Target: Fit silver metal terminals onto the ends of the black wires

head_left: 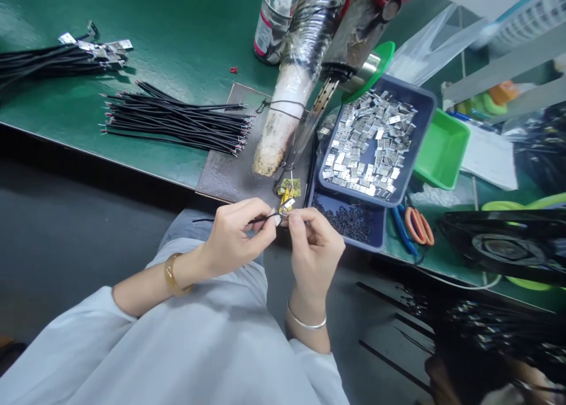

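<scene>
In the head view, the left hand [234, 235] had its grip pinched tight on a thin black wire [259, 220], held level at the front edge of the green desk [186, 33]. The right hand [313, 244] met it, its grip closed narrowly on a small metal clip [286, 216] at the wire's tip. A blue tray [422, 107] of loose silver clips stood near on the right, a bundle of black wires [177, 122] lay well apart on the left, and orange-handled scissors [418, 225] lay beside the tray.
</scene>
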Demonstrator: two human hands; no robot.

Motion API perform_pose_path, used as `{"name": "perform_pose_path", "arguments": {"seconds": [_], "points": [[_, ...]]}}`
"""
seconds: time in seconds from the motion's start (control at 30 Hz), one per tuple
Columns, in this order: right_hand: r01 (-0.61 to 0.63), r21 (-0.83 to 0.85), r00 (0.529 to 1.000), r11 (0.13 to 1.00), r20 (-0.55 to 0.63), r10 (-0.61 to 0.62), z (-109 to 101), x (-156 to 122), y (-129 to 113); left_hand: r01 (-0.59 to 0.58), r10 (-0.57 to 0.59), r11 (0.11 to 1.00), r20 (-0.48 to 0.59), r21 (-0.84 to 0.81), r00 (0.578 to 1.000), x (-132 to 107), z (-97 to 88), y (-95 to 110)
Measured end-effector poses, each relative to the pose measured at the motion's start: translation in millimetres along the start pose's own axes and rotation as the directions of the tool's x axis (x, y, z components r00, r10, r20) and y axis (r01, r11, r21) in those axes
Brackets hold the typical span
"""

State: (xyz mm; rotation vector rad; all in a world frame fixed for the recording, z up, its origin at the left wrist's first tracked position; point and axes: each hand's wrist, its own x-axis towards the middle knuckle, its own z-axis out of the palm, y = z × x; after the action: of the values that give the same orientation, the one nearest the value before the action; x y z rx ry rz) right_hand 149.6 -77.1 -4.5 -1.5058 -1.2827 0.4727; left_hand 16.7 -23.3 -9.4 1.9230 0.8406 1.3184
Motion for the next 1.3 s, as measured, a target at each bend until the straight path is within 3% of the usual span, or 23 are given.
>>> {"name": "perform_pose_path", "arguments": {"seconds": [0.3, 0.43, 0.53, 0.57, 0.63, 0.73, 0.8, 0.93, 1.0, 1.07, 1.17, 1.3], "points": [[0.177, -0.27, 0.979, 0.946, -0.049, -0.197, -1, 1, 0, -0.073, 0.072, 0.997, 0.126, 0.004, 0.989, -6, -2.1, -6], [0.012, -0.185, 0.998, 0.983, -0.065, -0.025, -9, 7, 1, -0.095, 0.096, 0.995, 0.124, -0.014, 0.988, -5, -7.2, -5], [-0.09, -0.04, 0.995, 0.995, 0.049, 0.092, -13, 12, -1, -0.13, 0.137, 0.99, 0.132, -0.056, 0.982, -2, -12.0, -3], [-0.098, 0.012, 0.992, 0.995, 0.08, 0.097, -13, 12, -2, -0.102, 0.115, 0.99, 0.145, -0.094, 0.983, -1, -13.5, -3], [-0.076, 0.043, 0.994, 0.996, 0.081, 0.072, -12, 10, -3, 0.078, -0.029, 0.973, 0.222, -0.216, 0.975, 1, -16.3, -4], [0.036, -0.136, 0.999, 0.99, 0.015, -0.034, -11, 2, -4, 0.462, -0.298, 0.798, 0.412, -0.387, 0.861, 3, -18.6, -7], [0.097, -0.228, 0.994, 0.969, -0.029, -0.107, -11, -2, -3, 0.57, -0.388, 0.695, 0.439, -0.438, 0.81, 3, -18.6, -8], [0.153, -0.094, 0.968, 0.984, -0.189, -0.168, -11, -5, -4, 0.541, -0.449, 0.706, 0.301, -0.458, 0.841, 4, -16.4, -10], [0.19, -0.125, 0.95, 0.974, -0.228, -0.215, -10, -4, -5, 0.505, -0.438, 0.749, 0.253, -0.428, 0.863, 4, -15.3, -10], [0.263, -0.262, 0.929, 0.928, -0.191, -0.317, -8, -2, -6, 0.45, -0.396, 0.812, 0.214, -0.373, 0.893, 5, -14.6, -12], [0.377, -0.388, 0.904, 0.841, -0.043, -0.426, -2, 1, -4, 0.305, -0.276, 0.913, 0.14, -0.27, 0.951, 7, -13.0, -14], [0.296, -0.254, 0.947, 0.921, -0.044, -0.317, 9, 4, 4, 0.164, -0.159, 0.972, 0.044, -0.168, 0.986, 11, -8.6, -17]]}}
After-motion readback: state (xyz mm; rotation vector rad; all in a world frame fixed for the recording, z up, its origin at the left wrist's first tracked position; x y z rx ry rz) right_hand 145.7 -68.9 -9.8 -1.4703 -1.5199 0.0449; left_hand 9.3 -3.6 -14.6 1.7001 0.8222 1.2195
